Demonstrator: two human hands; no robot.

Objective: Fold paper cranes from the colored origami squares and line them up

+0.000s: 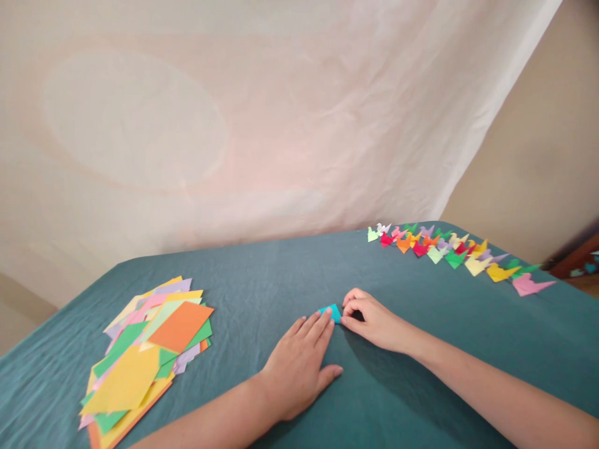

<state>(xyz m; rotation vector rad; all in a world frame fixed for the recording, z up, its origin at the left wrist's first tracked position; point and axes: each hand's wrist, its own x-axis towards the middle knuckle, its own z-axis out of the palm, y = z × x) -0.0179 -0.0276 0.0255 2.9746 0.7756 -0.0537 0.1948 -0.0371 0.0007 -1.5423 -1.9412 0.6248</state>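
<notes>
A small folded piece of blue paper [336, 313] lies on the dark green cloth near the middle of the table. My left hand [304, 362] rests flat with its fingers stretched out, the fingertips pressing on the paper's left side and covering part of it. From the right, my right hand [369, 318] has thumb and fingers curled into a pinch at the paper's right edge. The exact grip at the fingertips is too small to make out fully.
To the left lies a loose pile of coloured paper sheets [126, 377]. Rows of small folded paper birds [453, 259] in many colours stand at the back right. The green tablecloth [262, 280] reaches back to a pale hanging sheet [281, 125].
</notes>
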